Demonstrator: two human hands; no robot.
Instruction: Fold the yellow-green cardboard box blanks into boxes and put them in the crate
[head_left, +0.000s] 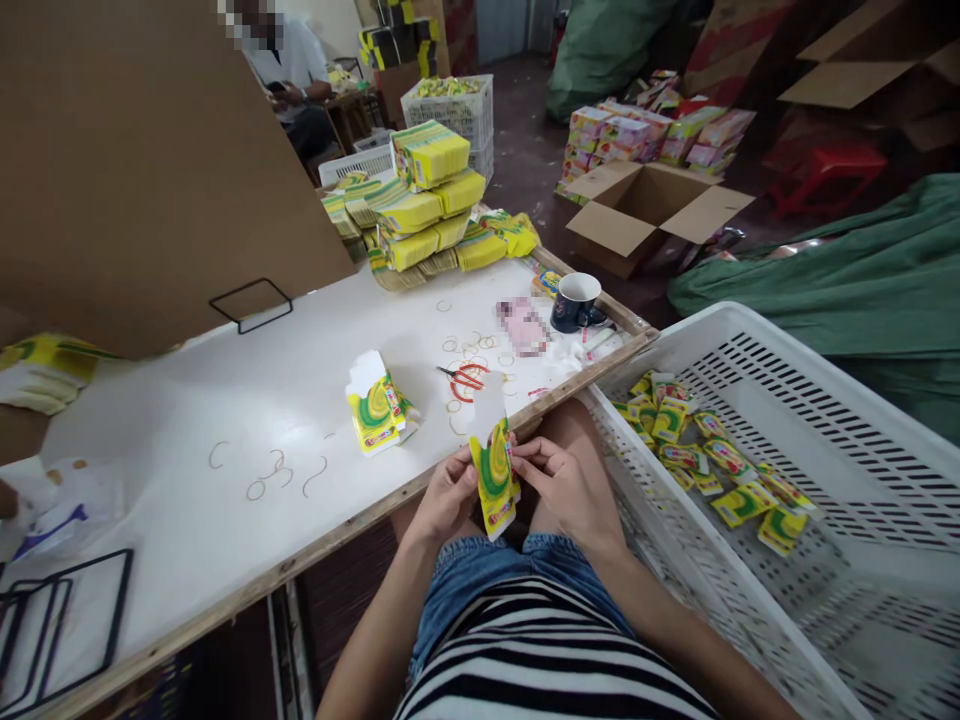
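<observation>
Between my two hands, over my lap at the table's front edge, is a yellow and green printed carton (495, 478) with its white flap standing up. My left hand (448, 492) pinches its left side, and my right hand (555, 480) grips its right side with bent fingers. On the white table (180, 400) just beyond lie a few more of these cartons (375, 412), unfolded or partly open. Red-handled scissors (466, 382) rest among scattered rubber bands (472, 345).
Stacked bundles of flat cartons (427, 200) stand at the table's far end. A dark mug (576, 303) and a pink phone (523, 325) sit near the right edge. To my right, a white crate (750, 330) holds several small filled cartons. A person (296, 75) sits behind a cardboard panel (150, 150).
</observation>
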